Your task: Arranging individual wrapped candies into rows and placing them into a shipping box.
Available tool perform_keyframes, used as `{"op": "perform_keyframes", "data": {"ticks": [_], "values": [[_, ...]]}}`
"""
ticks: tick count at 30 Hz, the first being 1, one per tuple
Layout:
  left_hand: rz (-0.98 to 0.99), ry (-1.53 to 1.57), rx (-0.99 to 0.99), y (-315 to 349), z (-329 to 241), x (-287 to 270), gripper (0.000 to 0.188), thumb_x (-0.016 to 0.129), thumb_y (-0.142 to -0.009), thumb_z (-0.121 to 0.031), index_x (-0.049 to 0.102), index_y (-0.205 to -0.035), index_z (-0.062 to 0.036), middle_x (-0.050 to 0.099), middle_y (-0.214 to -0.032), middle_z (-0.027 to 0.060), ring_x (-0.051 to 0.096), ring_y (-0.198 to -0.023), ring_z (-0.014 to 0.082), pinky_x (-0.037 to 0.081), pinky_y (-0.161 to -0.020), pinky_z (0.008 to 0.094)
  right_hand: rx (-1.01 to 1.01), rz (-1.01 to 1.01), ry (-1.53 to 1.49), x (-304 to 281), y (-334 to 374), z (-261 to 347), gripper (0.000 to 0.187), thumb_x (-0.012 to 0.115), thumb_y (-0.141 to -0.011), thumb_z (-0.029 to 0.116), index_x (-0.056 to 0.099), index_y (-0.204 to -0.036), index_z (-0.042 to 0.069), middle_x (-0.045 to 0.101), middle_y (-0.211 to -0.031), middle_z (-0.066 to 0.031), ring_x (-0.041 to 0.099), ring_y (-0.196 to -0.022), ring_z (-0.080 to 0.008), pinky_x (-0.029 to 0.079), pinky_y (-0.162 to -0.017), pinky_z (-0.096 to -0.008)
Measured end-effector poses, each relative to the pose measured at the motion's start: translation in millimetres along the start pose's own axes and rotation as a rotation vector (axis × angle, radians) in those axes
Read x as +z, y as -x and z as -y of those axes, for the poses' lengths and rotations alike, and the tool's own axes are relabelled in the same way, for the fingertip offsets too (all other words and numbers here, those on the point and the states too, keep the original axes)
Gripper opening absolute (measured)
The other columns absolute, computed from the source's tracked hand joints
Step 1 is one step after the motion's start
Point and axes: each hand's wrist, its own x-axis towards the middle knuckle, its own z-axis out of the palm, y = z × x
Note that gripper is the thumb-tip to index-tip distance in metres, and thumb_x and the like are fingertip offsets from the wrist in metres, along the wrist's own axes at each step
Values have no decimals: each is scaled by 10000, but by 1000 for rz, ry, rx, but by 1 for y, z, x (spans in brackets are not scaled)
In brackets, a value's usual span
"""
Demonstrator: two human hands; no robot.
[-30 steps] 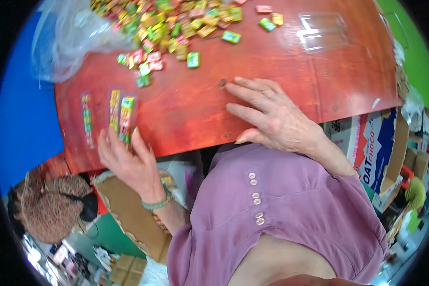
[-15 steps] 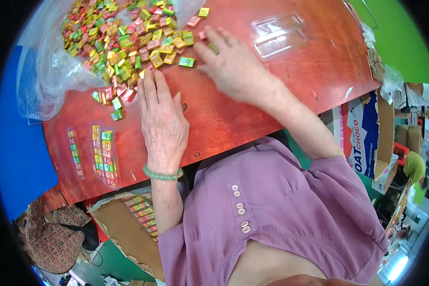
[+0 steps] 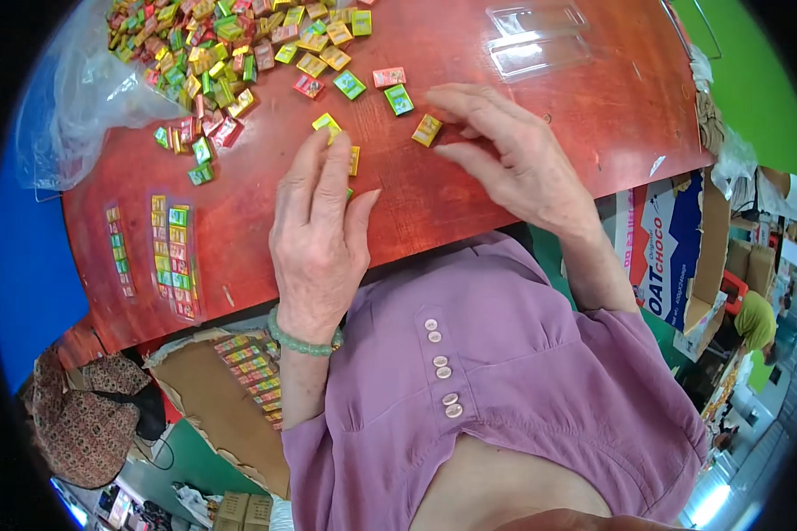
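My left hand point(image 3: 319, 234) is over the red table, fingers stretched forward and thumb apart. By its fingertips lies a small yellow box point(image 3: 326, 125), partly covered. Another yellow box point(image 3: 354, 161) shows between its fingers and thumb, above a barely visible green one. To the right, my right hand point(image 3: 518, 155) is open, its curved fingers and thumb spread. Just off their tips is a tilted yellow box point(image 3: 427, 130). Loose beyond the hands are a green box point(image 3: 398, 100), a pink-red box point(image 3: 389, 78), another green box point(image 3: 349, 85) and a red box point(image 3: 308, 86).
A heap of small coloured boxes point(image 3: 212, 62) spills from a clear plastic bag point(image 3: 58, 133) at far left. Clear trays point(image 3: 181, 257) filled with box rows lie at left; an unfilled clear plastic tray point(image 3: 540, 44) lies far right. A cardboard carton point(image 3: 199, 380) below holds filled trays.
Both hands have drawn back toward me from the heap, the right also moving rightward. Several small boxes now lie apart from the heap, around the hands. The view has shifted slightly.
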Motion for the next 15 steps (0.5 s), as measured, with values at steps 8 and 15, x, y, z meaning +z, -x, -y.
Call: {"op": "perform_keyframes", "data": {"ticks": [8,15], "values": [[37,-118,-23,12,6,-9,441,807,-783,-29,694,-1209,-21,651,-1125,121,612,-953,322,533,-820,426,-164,89,257,-6,-12,-9,336,659,-923,-1,674,-1255,49,656,-1172,-128,675,-1027,-293,545,-871,-363],[-14,-160,-146,9,1,-2,347,796,-842,-112,693,-1162,-29,605,-1027,120,612,-911,307,533,-771,434,-51,84,310,1,-14,-9,229,717,-918,111,676,-1132,37,656,-994,-120,663,-862,-297,540,-749,-399]]}}
